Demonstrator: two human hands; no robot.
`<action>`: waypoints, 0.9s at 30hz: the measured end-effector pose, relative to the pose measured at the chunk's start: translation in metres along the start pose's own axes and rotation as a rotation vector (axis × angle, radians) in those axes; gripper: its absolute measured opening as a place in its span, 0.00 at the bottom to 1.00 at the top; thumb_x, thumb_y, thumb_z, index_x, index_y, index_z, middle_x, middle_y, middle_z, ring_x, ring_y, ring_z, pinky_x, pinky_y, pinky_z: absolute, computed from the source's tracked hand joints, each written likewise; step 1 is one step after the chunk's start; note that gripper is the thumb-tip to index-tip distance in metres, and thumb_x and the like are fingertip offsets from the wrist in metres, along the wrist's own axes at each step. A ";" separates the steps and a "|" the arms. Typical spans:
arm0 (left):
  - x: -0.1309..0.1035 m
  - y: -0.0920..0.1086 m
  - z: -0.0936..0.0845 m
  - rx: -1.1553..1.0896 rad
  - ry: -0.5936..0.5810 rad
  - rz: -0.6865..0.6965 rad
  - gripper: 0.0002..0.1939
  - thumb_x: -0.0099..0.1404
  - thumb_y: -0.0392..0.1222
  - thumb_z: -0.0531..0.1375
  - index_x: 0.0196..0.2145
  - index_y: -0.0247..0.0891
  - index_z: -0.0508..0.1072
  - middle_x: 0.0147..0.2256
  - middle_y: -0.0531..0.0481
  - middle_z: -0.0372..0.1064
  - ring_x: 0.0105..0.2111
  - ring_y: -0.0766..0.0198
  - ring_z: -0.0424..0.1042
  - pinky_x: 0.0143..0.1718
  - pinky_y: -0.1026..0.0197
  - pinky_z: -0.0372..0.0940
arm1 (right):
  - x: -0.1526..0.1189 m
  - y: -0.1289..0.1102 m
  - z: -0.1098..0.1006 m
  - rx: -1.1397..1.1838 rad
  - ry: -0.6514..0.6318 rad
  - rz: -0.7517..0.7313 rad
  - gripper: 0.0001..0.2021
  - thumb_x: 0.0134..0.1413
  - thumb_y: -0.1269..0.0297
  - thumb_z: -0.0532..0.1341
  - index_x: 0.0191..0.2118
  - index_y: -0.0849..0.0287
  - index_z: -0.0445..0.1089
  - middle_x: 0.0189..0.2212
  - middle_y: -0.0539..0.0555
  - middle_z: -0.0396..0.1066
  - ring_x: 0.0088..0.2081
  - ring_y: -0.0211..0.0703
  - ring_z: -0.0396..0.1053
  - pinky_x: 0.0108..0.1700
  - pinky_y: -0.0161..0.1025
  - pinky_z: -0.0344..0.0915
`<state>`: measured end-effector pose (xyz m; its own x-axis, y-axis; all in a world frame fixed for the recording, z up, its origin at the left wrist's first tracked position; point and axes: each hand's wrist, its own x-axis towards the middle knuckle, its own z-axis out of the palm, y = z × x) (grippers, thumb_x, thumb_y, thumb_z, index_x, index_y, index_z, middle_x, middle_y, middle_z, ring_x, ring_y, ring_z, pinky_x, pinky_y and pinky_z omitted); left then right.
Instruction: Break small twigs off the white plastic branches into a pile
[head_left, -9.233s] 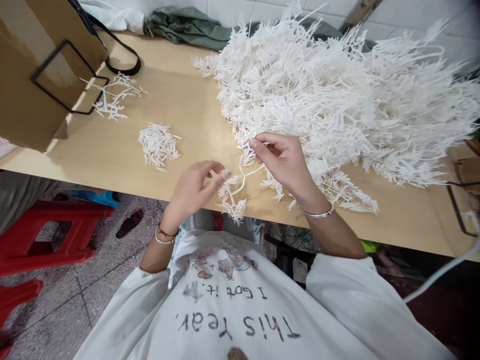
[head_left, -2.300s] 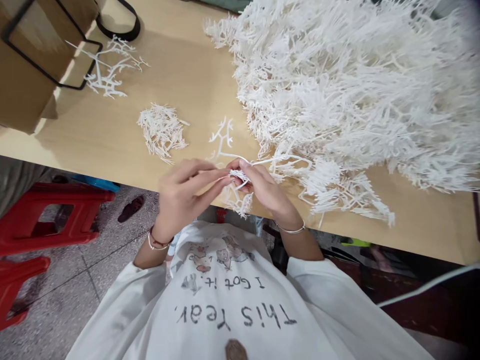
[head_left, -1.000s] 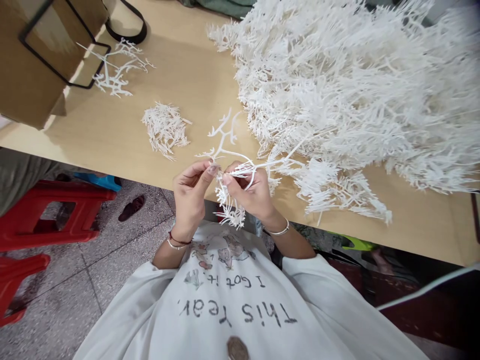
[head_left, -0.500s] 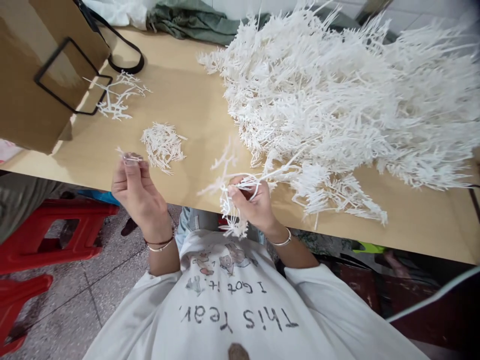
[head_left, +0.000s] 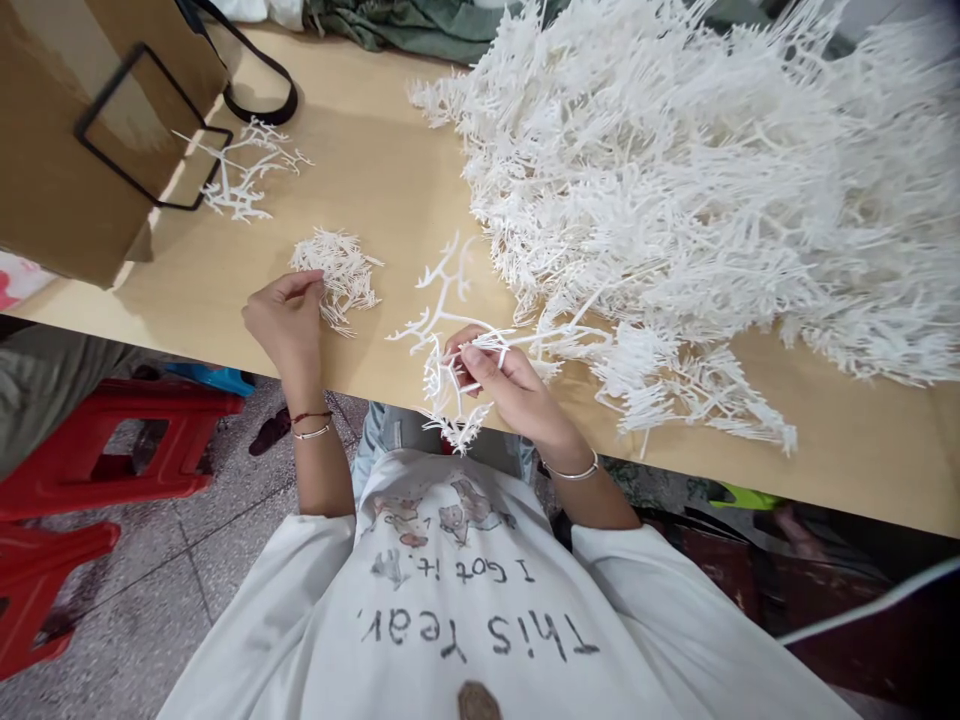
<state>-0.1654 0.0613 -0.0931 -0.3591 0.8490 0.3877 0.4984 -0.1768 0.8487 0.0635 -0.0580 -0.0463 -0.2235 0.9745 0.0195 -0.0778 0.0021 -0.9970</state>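
Note:
My left hand (head_left: 291,318) is closed, thumb and finger pinched at the near left edge of a small pile of white snippets (head_left: 342,278); what its fingertips hold, if anything, is too small to name. My right hand (head_left: 499,375) grips a white branched plastic piece (head_left: 448,318) just over the table's front edge, its twigs spreading left and hanging down. Right behind that hand rises a big heap of white branched pieces (head_left: 660,190).
A cardboard box (head_left: 82,130) with a black wire frame (head_left: 142,130) stands at the left of the table (head_left: 375,170). Beside it lie a loose white branch (head_left: 247,175) and a black strap (head_left: 281,100). Red stools (head_left: 180,400) are below left.
My left hand has moved forward to the small pile and turned palm down. The view has shifted slightly. My right hand still holds the branched piece, now spread out more clearly.

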 end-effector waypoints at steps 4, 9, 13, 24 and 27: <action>0.002 -0.002 0.002 0.011 -0.008 0.050 0.05 0.55 0.39 0.63 0.32 0.43 0.78 0.29 0.54 0.76 0.32 0.64 0.72 0.38 0.57 0.63 | 0.001 0.000 0.003 0.012 0.032 0.084 0.19 0.59 0.46 0.51 0.34 0.57 0.66 0.26 0.50 0.62 0.27 0.32 0.60 0.26 0.31 0.57; -0.016 0.021 -0.001 0.007 0.091 0.171 0.13 0.55 0.43 0.65 0.39 0.38 0.75 0.36 0.52 0.74 0.39 0.62 0.69 0.46 0.54 0.60 | 0.006 0.003 0.007 0.026 0.090 0.147 0.23 0.57 0.42 0.49 0.34 0.58 0.68 0.30 0.52 0.67 0.27 0.33 0.63 0.27 0.32 0.60; -0.072 0.066 -0.006 -0.133 0.164 0.278 0.04 0.62 0.42 0.59 0.36 0.44 0.72 0.34 0.52 0.69 0.36 0.64 0.67 0.42 0.56 0.60 | 0.009 0.006 0.008 -0.055 0.141 0.121 0.25 0.60 0.43 0.45 0.41 0.56 0.71 0.34 0.53 0.70 0.33 0.35 0.66 0.36 0.33 0.64; -0.112 0.080 0.021 -0.400 -0.427 0.137 0.04 0.59 0.43 0.62 0.32 0.42 0.75 0.34 0.50 0.69 0.38 0.63 0.68 0.41 0.58 0.64 | 0.003 0.005 -0.004 -0.129 0.100 0.073 0.30 0.61 0.43 0.38 0.57 0.51 0.63 0.40 0.53 0.70 0.42 0.40 0.67 0.40 0.36 0.65; -0.113 0.079 0.025 -0.537 -0.383 0.083 0.04 0.60 0.43 0.61 0.32 0.43 0.74 0.35 0.50 0.69 0.39 0.64 0.69 0.43 0.57 0.65 | 0.006 0.008 -0.014 -0.048 0.103 0.121 0.30 0.61 0.43 0.39 0.55 0.53 0.64 0.33 0.52 0.69 0.31 0.36 0.66 0.30 0.33 0.62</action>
<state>-0.0652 -0.0362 -0.0787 0.0190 0.9211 0.3888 0.0139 -0.3891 0.9211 0.0751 -0.0488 -0.0551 -0.1270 0.9862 -0.1061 -0.0095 -0.1082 -0.9941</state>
